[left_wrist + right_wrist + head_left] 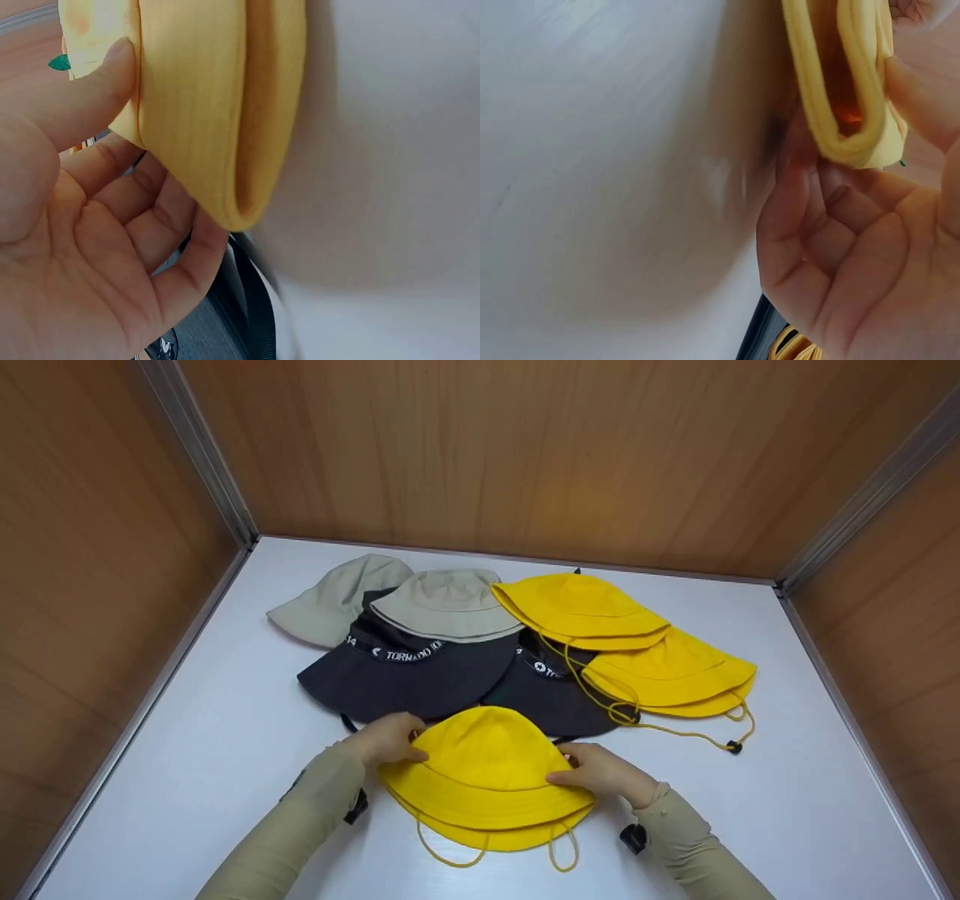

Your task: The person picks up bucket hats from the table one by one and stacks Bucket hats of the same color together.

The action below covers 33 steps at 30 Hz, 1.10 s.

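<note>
A yellow bucket hat [491, 765] lies nearest the person, crown pointing away, brim toward the front, with loops of yellow cord [454, 864] hanging out from under it. My left hand [386, 739] pinches its left side, thumb on top at the seam and fingers underneath. On the right side, my right hand [602, 772] grips the same hat in a similar way. The left wrist view shows the folded brim [195, 97] edge-on beside the thumb. In the right wrist view the doubled brim edge [847, 154] sits between thumb and curled fingers.
Behind lie two black hats [420, 682] with lettered bands, two beige hats [454, 604] and two more yellow hats [585, 607], overlapping. A yellow cord with a black toggle [733, 747] trails at right. Wooden panels [487, 457] enclose the white table [810, 810] at the back and sides.
</note>
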Tool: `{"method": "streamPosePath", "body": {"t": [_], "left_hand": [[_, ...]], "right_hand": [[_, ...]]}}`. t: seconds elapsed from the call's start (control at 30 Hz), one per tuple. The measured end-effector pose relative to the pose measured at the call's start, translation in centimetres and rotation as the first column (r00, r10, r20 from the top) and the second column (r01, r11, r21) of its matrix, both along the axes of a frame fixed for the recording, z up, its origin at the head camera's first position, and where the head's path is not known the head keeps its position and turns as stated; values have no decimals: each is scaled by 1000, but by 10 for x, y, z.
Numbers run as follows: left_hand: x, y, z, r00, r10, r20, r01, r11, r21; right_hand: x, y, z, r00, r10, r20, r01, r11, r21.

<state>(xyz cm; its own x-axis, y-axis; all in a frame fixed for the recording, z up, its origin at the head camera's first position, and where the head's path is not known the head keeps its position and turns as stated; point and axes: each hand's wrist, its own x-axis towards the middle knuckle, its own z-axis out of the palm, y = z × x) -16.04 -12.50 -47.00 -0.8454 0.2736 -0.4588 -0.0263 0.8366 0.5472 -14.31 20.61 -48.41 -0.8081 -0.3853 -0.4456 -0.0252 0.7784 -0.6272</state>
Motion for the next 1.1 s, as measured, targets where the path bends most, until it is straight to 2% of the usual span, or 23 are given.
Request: {"method": "streamPosePath", "body": {"t": [0.3, 0.47, 0.7, 0.87, 1.1], "left_hand": [[1, 2, -5, 998, -34, -54, 33, 999, -14], [3, 3, -5, 999, -2, -46, 2, 1000, -11], [7, 3, -3, 997, 3, -72, -4, 1000, -10], [8, 3, 1, 996, 28, -87, -28, 1000, 4], [9, 7, 6, 980, 61, -190, -56, 998, 34]], "right_hand": [[-1, -1, 0, 1000, -8, -22, 8, 1000, 24], [-1, -4, 0, 999, -37, -38, 40, 997, 59], [2, -4, 1, 994, -60, -86, 68, 994, 90], [1, -3, 4, 995, -71, -70, 77, 993, 89], [1, 2, 8, 994, -86, -63, 89, 995, 44]]}}
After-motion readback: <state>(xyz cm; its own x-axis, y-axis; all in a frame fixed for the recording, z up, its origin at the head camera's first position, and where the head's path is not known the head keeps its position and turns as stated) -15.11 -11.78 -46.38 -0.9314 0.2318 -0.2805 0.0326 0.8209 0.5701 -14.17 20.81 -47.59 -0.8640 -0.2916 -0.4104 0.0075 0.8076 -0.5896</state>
